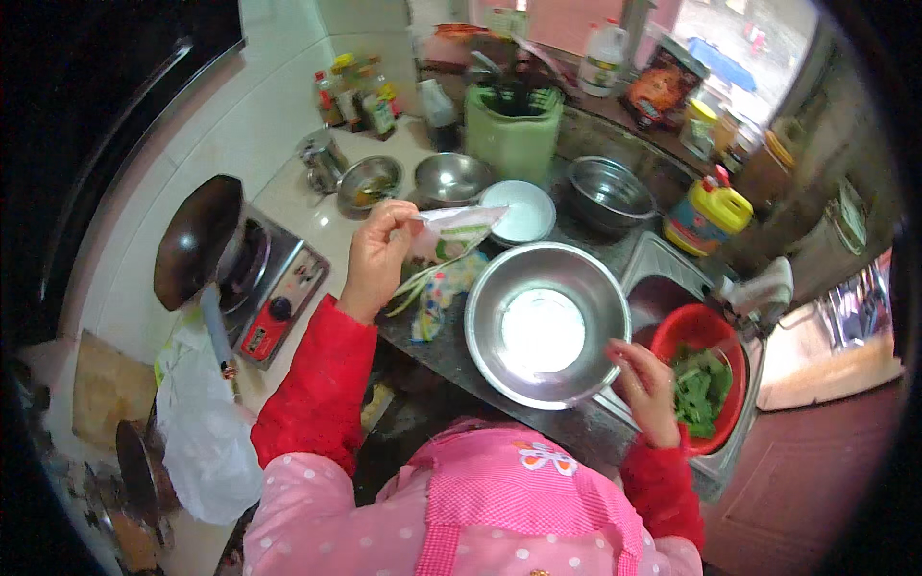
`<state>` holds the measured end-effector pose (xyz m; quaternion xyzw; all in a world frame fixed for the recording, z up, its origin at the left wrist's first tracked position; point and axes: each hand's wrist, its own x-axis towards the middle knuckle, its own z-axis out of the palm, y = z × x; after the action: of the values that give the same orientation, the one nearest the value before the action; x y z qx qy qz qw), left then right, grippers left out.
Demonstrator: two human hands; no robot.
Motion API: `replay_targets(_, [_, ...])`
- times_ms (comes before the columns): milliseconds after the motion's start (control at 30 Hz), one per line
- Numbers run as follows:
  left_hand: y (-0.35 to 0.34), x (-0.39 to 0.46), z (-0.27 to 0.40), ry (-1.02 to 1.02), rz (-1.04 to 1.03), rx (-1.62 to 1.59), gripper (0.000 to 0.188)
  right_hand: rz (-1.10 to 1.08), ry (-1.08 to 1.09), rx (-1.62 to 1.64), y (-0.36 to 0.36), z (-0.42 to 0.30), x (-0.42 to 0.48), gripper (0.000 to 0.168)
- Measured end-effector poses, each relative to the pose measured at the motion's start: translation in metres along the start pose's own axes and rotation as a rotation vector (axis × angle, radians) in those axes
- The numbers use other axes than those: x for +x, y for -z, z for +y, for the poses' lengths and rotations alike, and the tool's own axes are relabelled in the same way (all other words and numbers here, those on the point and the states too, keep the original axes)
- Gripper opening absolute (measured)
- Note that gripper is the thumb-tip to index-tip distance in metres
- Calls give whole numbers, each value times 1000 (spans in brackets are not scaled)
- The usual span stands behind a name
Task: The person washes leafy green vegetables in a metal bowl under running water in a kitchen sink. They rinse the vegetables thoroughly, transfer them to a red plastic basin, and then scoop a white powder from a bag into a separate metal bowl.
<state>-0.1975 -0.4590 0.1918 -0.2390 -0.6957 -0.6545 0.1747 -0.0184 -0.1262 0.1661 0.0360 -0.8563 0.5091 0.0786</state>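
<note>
My left hand (378, 255) pinches the corner of a printed plastic packet (464, 225), holding it up over the counter. A wide stainless steel bowl (497, 345) stands before me at the counter's front edge. Its bottom is bright white; glare or contents, I cannot tell. At the bowl's right rim is my right hand (652, 385), fingers bent; whether they grip the rim is unclear. Under the packet lie thin green stalks (414, 288) and a colourful dotted cloth or bag (443, 288). Behind the steel bowl sits a white bowl (529, 212).
A red basin (735, 389) of leafy greens (699, 392) rests in the sink (648, 266). Left, a wok (202, 245) leans on a gas stove (284, 309), handle towards me. Steel bowls (454, 176), a green utensil holder (511, 137) and a yellow jug (706, 219) line the back.
</note>
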Motion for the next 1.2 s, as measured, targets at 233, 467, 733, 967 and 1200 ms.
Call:
replay_targets(233, [-174, -65, 57, 519, -421, -631, 18, 0, 232, 743, -13, 39, -19, 84])
replay_targets(467, [-301, -125, 77, 631, -521, -654, 22, 694, -195, 710, 76, 62, -115, 26])
replay_targets(733, [-322, -164, 58, 719, -528, -544, 19, 669, -313, -896, 246, 72, -177, 28])
replay_targets(967, [-327, -183, 54, 817, -458, -522, 18, 555, -302, -1065, 252, 95, -157, 33])
replay_targets(1200, [-324, -193, 55, 854, -435, -510, 17, 634, -251, -1053, 247, 102, -140, 31])
